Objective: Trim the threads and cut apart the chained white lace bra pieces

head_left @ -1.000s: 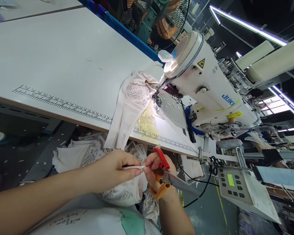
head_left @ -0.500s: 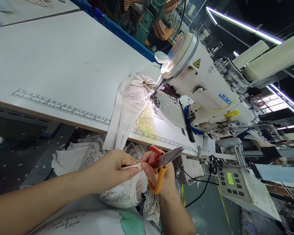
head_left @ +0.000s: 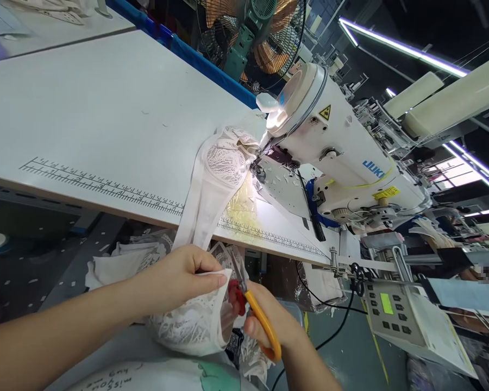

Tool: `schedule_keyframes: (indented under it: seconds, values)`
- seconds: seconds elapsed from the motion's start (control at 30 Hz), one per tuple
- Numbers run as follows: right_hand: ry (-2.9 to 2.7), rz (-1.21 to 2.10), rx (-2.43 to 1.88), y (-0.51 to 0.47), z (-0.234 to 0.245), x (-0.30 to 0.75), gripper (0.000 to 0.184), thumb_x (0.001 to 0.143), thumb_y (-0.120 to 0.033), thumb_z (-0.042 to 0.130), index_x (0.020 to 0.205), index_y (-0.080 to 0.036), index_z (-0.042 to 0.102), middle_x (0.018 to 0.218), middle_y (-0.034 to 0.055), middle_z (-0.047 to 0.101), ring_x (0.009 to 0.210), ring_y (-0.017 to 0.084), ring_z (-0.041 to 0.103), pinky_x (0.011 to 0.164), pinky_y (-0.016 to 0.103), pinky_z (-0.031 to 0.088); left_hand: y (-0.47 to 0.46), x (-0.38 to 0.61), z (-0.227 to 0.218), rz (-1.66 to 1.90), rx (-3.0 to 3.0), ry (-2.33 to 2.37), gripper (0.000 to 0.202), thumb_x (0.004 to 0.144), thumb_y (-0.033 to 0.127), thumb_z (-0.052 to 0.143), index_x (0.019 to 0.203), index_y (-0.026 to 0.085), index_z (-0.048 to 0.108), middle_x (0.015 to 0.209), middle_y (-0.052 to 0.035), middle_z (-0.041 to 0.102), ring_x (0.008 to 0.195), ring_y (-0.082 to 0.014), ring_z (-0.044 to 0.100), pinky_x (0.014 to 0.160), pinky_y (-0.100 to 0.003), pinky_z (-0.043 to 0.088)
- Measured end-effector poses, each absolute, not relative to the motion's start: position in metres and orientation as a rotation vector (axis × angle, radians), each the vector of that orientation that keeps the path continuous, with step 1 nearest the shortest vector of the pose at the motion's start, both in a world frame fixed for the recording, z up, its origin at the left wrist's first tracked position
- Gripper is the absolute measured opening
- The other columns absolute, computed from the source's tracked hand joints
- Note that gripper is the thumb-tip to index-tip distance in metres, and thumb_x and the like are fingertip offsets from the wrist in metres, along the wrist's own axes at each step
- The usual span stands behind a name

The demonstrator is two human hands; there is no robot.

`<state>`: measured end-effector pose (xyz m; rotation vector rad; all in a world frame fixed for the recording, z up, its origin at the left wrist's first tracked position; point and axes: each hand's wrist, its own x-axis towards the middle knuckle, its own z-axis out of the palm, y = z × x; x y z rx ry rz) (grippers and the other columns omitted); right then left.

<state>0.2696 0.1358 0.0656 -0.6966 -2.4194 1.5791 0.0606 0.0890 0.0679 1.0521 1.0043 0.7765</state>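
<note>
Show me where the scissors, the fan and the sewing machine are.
Scissors [head_left: 257,307]: head view, on the orange handle.
Fan [head_left: 245,44]: head view, on its green support.
Sewing machine [head_left: 351,145]: head view, on its white arm.

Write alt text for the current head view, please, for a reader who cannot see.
A left hand pinches a white lace garment; the right hand holds orange-handled scissors beside it. Beyond, another white garment lies on a table at a sewing machine.
</note>
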Motion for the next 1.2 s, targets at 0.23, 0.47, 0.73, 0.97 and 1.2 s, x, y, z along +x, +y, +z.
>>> schedule_keyframes:
  seconds: [0.23,0.47,0.73,0.97,1.2]
  values:
    - [-2.57,1.43,-0.807,0.123,0.059,0.27,0.068,0.068,-0.086,0.019,0.069,-0.021,0.039,0.062,-0.0005,0.043,0.052,0.013,0.039,0.047,0.026,0.032,0.095,0.06,0.068,0.74,1.053,1.055,0.037,0.074,0.033,0.052,0.048,0.02,0.029,0.047,0.0071,0.019,0.042,-0.0074,0.017,0.041,-0.026,0.01]
    - [-2.564,1.524,-0.909,0.124,0.067,0.269,0.072,0.063,-0.089,0.019,0.069,-0.021,0.04,0.059,-0.0013,0.041,0.049,0.011,0.035,0.044,0.024,0.031,0.095,0.058,0.073,0.718,1.059,1.064,0.034,0.073,0.028,0.052,0.047,0.02,0.031,0.047,0.0068,0.018,0.044,-0.0076,0.015,0.042,-0.027,0.009]
    - [-2.503,1.545,-0.963,0.122,0.064,0.272,0.07,0.063,-0.089,0.021,0.066,-0.021,0.039,0.058,-0.0024,0.039,0.048,0.01,0.033,0.043,0.024,0.026,0.096,0.057,0.07,0.724,1.032,1.057,0.031,0.072,0.03,0.053,0.048,0.018,0.039,0.046,0.0075,0.019,0.043,-0.0071,0.016,0.041,-0.025,0.01]
    - [-2.365,1.533,-1.034,0.114,0.047,0.272,0.063,0.066,-0.084,0.034,0.06,-0.021,0.031,0.051,-0.005,0.03,0.046,0.009,0.026,0.039,0.023,0.02,0.096,0.056,0.068,0.768,0.961,1.032,0.032,0.069,0.035,0.057,0.048,0.019,0.038,0.046,0.0083,0.02,0.042,-0.0065,0.016,0.041,-0.024,0.011]
    - [-2.178,1.427,-1.0,0.117,0.049,0.267,0.06,0.071,-0.078,0.038,0.057,-0.02,0.033,0.052,-0.0047,0.032,0.047,0.009,0.028,0.041,0.023,0.023,0.092,0.049,0.07,0.786,1.064,1.097,0.039,0.074,0.039,0.054,0.048,0.019,0.032,0.05,0.0071,0.019,0.046,-0.0078,0.016,0.044,-0.026,0.013]
